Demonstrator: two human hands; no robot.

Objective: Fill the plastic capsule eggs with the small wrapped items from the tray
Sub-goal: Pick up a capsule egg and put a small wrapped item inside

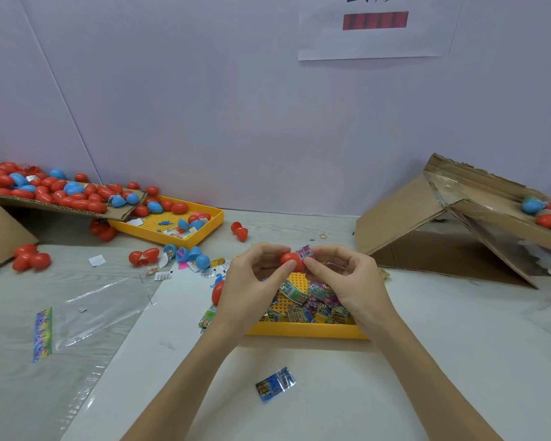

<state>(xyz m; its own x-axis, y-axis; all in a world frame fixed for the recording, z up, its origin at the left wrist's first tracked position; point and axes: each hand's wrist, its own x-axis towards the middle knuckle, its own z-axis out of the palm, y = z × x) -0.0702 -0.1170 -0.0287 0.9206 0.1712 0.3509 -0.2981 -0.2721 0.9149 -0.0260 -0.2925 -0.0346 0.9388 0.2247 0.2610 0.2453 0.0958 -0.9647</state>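
Red capsule egg (290, 260) being filled at frame centre
Left hand (255, 278) is gripping it while right hand (344, 278) is pinching a wrapped item (305, 252) against it, above the yellow tray (306, 330)

Table: pale table (299, 224).
On it: yellow tray (306, 331), second yellow tray (172, 238), boxes (404, 218), loose eggs (31, 259), blue packet (275, 384).
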